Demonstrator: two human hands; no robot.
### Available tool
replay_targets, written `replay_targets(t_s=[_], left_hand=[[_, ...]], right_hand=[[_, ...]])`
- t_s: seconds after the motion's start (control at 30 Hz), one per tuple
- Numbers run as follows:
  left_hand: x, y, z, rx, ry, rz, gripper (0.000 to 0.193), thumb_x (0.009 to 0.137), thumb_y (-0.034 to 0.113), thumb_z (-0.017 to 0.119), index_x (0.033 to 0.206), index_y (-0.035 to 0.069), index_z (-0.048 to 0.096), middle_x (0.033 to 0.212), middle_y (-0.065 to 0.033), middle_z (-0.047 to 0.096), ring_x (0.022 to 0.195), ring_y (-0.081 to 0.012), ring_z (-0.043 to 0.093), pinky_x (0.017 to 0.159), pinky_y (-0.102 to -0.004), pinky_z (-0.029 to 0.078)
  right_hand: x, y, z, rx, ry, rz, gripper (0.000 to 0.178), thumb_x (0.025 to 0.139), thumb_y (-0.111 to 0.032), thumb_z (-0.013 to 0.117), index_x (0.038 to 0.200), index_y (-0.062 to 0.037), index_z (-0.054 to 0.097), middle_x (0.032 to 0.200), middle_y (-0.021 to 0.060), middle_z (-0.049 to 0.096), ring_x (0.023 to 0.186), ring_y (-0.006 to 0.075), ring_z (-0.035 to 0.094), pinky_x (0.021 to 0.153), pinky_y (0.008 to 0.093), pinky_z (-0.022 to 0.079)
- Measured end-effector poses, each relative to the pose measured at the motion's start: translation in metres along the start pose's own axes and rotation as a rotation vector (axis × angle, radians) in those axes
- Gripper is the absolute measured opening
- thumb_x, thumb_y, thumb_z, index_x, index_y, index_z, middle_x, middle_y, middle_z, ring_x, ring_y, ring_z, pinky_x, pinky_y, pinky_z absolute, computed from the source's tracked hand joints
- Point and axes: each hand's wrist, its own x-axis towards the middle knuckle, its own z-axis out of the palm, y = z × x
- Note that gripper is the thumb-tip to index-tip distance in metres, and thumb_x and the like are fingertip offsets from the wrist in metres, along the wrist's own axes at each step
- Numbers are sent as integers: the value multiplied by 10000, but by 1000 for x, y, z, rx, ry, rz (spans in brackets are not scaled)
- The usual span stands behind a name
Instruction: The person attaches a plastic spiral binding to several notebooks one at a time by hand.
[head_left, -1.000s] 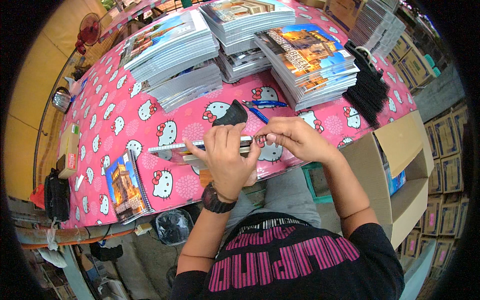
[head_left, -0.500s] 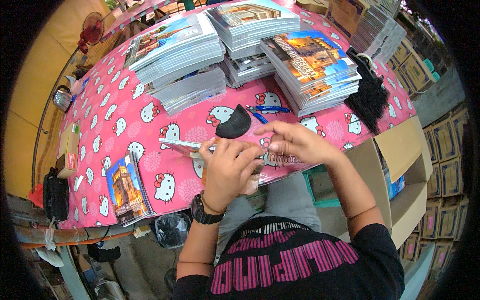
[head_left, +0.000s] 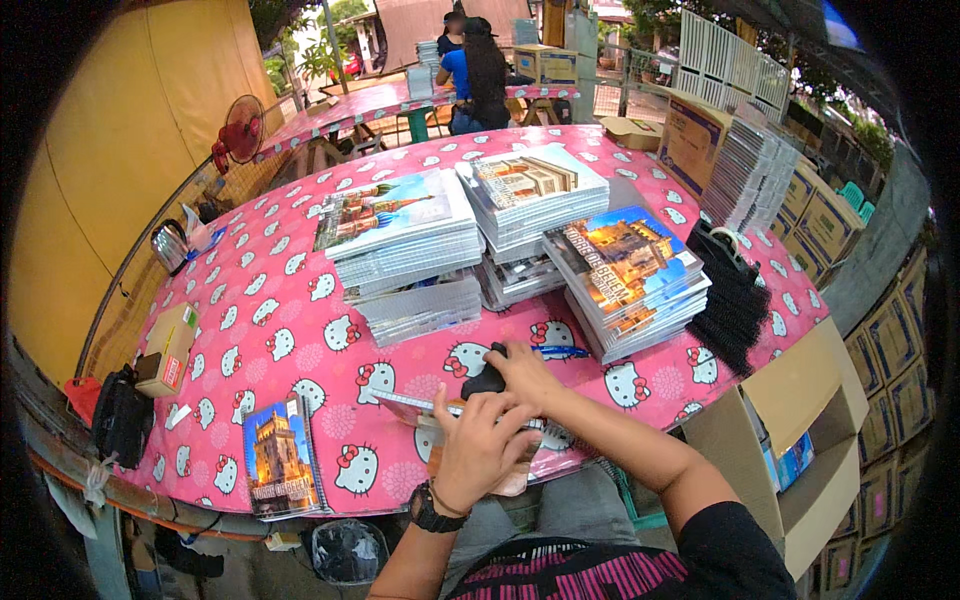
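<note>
My left hand [head_left: 478, 452], with a black watch at the wrist, is closed on a notebook [head_left: 402, 399] at the table's near edge. Only a thin strip of its gridded pages and part of its cover show. Just beyond, my right hand [head_left: 530, 378] has its fingers curled over a black half-round pad [head_left: 484, 381] lying on the table; the fingertips are partly hidden. Blue-handled cutters [head_left: 562, 352] lie right of that hand, beside a stack of notebooks [head_left: 640, 300] with a castle cover. A finished-looking spiral notebook [head_left: 282, 455] lies flat at the left.
More notebook stacks [head_left: 410, 260] [head_left: 535, 205] stand at mid-table. Black wire coils [head_left: 728, 300] lie at the right, above an open carton [head_left: 800, 450]. A small box [head_left: 168, 348] and black pouch [head_left: 122, 412] sit at the left edge. Two people [head_left: 480, 75] are at a farther table.
My right hand has left the wire coil at the notebook's edge and moved forward onto the black pad. My left hand still holds the notebook. The view has tilted up, showing the farther table.
</note>
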Motion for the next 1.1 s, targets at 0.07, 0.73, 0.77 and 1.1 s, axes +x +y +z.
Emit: replay_targets(t_s=[0.07,0.73,0.77,1.1], left_hand=[[-4,-8,0,46,-90,-16,295,787,357,635,1020,177,613,929,17,577,975,-172,523,996,-567,123],[0,-4,-2,-17,57,-64,229,624,287,748,769,150,636,745,-1,551,797,-198,535,992,-509,197],[-2,-5,-1,-19,52,-70,227,625,287,748,766,149,637,745,-1,551,796,-196,536,993,-511,195],[0,-7,-6,-6,48,-66,253,613,319,757,765,147,651,779,12,567,840,-189,536,1003,-574,129]], right_hand=[[-8,5,-9,142,150,-48,661,660,-438,724,1147,-30,542,1101,224,510,1054,368,496,906,439,405],[-107,18,-118,1093,-118,85,625,758,-549,559,1035,7,632,1026,138,621,1022,234,545,936,374,378],[-107,13,-126,1052,-100,138,609,756,-535,570,1048,-3,625,1033,135,615,1034,229,536,939,372,375],[-95,7,-108,1140,-208,-4,551,695,-471,659,1013,-23,612,1046,93,572,1027,207,512,929,330,366]])
